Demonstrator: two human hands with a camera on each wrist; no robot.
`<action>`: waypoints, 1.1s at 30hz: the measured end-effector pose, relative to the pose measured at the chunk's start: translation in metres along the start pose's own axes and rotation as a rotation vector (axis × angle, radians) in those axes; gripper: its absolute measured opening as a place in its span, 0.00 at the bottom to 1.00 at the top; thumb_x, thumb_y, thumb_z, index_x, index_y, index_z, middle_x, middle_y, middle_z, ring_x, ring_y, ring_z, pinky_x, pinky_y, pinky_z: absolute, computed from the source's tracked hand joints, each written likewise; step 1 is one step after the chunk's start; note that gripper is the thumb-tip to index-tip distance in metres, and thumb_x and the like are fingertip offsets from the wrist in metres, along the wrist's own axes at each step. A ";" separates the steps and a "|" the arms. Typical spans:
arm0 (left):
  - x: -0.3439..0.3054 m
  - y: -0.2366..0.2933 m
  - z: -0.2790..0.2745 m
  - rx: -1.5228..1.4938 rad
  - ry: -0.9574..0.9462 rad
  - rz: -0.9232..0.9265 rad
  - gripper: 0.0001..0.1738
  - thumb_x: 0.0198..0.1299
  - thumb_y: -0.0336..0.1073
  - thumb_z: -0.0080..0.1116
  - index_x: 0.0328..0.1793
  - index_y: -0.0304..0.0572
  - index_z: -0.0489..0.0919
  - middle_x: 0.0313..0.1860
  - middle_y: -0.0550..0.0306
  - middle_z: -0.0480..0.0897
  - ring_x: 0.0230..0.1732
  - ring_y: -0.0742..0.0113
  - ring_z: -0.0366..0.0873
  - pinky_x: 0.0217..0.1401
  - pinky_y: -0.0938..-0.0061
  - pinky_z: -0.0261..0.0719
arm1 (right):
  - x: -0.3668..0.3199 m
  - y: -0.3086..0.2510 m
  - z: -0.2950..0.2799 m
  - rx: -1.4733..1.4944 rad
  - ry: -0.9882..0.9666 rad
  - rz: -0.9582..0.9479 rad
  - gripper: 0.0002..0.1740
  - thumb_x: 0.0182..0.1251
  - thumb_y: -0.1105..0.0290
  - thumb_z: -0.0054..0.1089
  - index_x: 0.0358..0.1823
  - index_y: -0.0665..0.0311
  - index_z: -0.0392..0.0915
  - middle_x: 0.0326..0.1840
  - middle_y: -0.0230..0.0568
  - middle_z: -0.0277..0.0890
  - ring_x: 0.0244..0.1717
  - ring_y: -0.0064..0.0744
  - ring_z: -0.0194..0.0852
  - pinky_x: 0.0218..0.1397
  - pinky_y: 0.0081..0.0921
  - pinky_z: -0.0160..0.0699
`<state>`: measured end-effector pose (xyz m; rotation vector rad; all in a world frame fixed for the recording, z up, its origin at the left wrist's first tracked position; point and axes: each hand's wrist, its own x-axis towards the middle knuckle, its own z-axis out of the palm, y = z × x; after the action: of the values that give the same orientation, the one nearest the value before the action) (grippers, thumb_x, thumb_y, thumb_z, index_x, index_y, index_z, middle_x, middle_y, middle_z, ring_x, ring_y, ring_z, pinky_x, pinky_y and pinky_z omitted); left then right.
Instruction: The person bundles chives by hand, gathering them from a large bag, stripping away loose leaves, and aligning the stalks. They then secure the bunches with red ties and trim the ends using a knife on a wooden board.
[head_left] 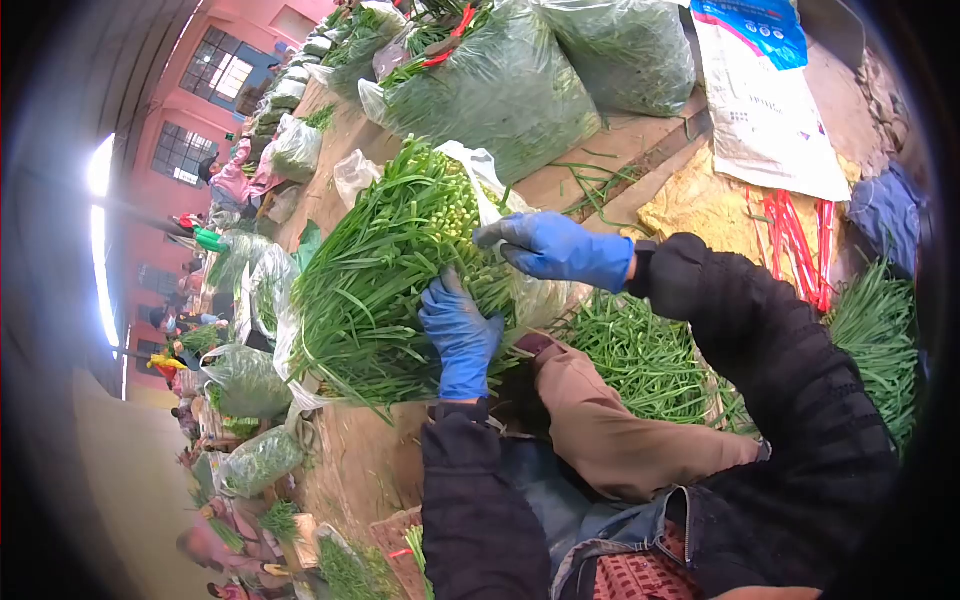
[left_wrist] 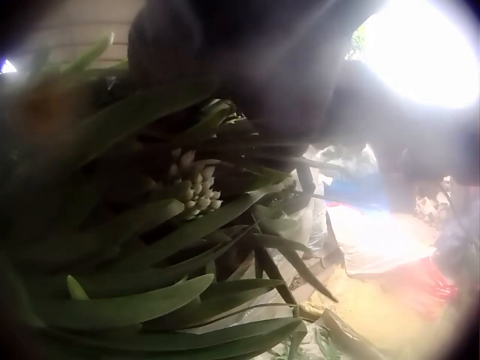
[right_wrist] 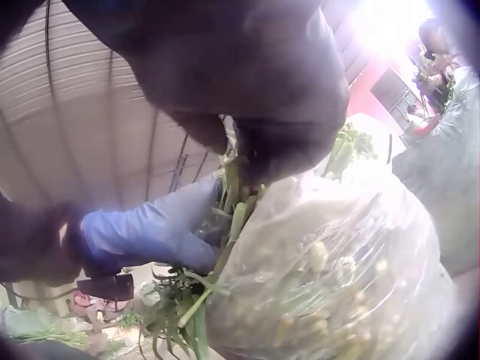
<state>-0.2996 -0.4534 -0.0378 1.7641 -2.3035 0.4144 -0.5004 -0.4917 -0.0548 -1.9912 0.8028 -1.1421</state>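
In the head view, a large bundle of long-leaved green stalks [head_left: 370,270] lies in a clear plastic bag [head_left: 285,320], pale cut ends bunched toward my right hand. My left hand [head_left: 462,335], in a blue glove, presses into the stalks, its fingertips hidden among them. My blue-gloved right hand [head_left: 565,245] pinches the bag's white upper edge beside the cut ends. The right wrist view shows the bag's film [right_wrist: 337,262] stretched below the right hand, with loose stalks [right_wrist: 236,217] at the left hand's fingers. Dark leaves [left_wrist: 150,300] fill much of the left wrist view.
Big filled plastic bags [head_left: 500,90] of greens stand behind the bundle. Loose greens [head_left: 640,360] lie by my leg. A white sack [head_left: 770,130], yellow cloth [head_left: 690,205] and red ties [head_left: 800,240] are at the right. Other people [head_left: 240,175] work among bags along the left.
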 end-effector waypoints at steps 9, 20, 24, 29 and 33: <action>0.014 -0.009 -0.007 -0.067 -0.106 -0.045 0.45 0.25 0.43 0.77 0.56 0.38 0.71 0.45 0.42 0.79 0.47 0.45 0.76 0.52 0.57 0.74 | -0.011 0.007 0.001 -0.455 -0.007 0.013 0.20 0.68 0.63 0.50 0.60 0.55 0.71 0.40 0.49 0.80 0.34 0.51 0.80 0.39 0.37 0.80; 0.015 -0.067 0.004 -1.114 -0.218 -0.176 0.25 0.42 0.21 0.65 0.51 0.31 0.76 0.42 0.55 0.83 0.39 0.72 0.80 0.46 0.75 0.80 | -0.015 0.010 -0.014 0.518 -0.115 0.232 0.25 0.70 0.64 0.51 0.66 0.62 0.65 0.61 0.36 0.72 0.53 0.27 0.72 0.53 0.27 0.75; 0.017 -0.065 0.002 -1.087 -0.231 -0.191 0.25 0.42 0.22 0.66 0.51 0.32 0.76 0.42 0.56 0.83 0.40 0.70 0.80 0.46 0.74 0.80 | -0.013 -0.003 -0.013 0.380 -0.059 0.113 0.29 0.65 0.69 0.55 0.68 0.62 0.63 0.59 0.36 0.72 0.48 0.21 0.70 0.50 0.23 0.74; 0.010 -0.064 0.009 -0.931 -0.222 -0.136 0.31 0.39 0.29 0.70 0.54 0.32 0.74 0.45 0.54 0.82 0.45 0.66 0.79 0.50 0.71 0.78 | 0.011 0.003 0.006 0.106 0.070 0.052 0.32 0.61 0.74 0.54 0.68 0.61 0.62 0.55 0.36 0.74 0.44 0.23 0.70 0.49 0.25 0.73; 0.006 -0.047 -0.043 -0.670 -0.166 0.044 0.38 0.42 0.32 0.67 0.64 0.37 0.69 0.55 0.48 0.75 0.56 0.62 0.73 0.59 0.68 0.72 | 0.029 -0.002 0.002 0.277 0.119 -0.014 0.24 0.59 0.68 0.52 0.58 0.67 0.72 0.49 0.55 0.77 0.51 0.47 0.76 0.55 0.36 0.73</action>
<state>-0.2558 -0.4552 0.0092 1.4400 -2.2107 -0.4698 -0.4858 -0.5131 -0.0408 -1.7163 0.6510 -1.3135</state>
